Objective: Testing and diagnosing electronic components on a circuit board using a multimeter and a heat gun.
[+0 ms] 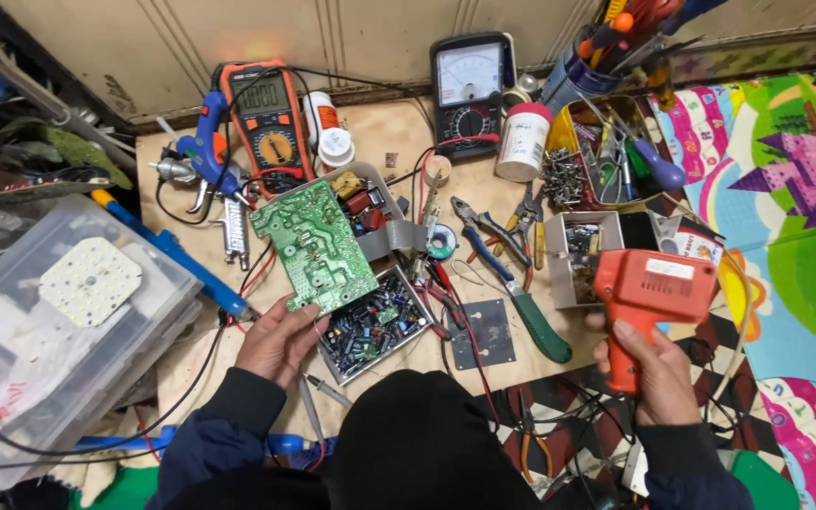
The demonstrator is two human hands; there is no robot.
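Note:
My left hand [279, 340] holds a green circuit board [312, 246] by its near edge, tilted up with the solder side toward me. Wires run from it to a second board [370, 326] packed with components, lying flat just right of that hand. My right hand [649, 368] grips the handle of an orange pistol-shaped soldering gun [649, 288], held above the right side of the work board. A grey ribbon cable [394, 238] links the raised board to parts behind it.
An orange digital multimeter [266, 118], a black analogue meter [469, 90] and a blue glue gun [205, 142] lie at the back. Pliers [512, 274], a small metal plate [485, 332] and boxes of parts [578, 255] fill the middle. A clear plastic bin [59, 321] stands left.

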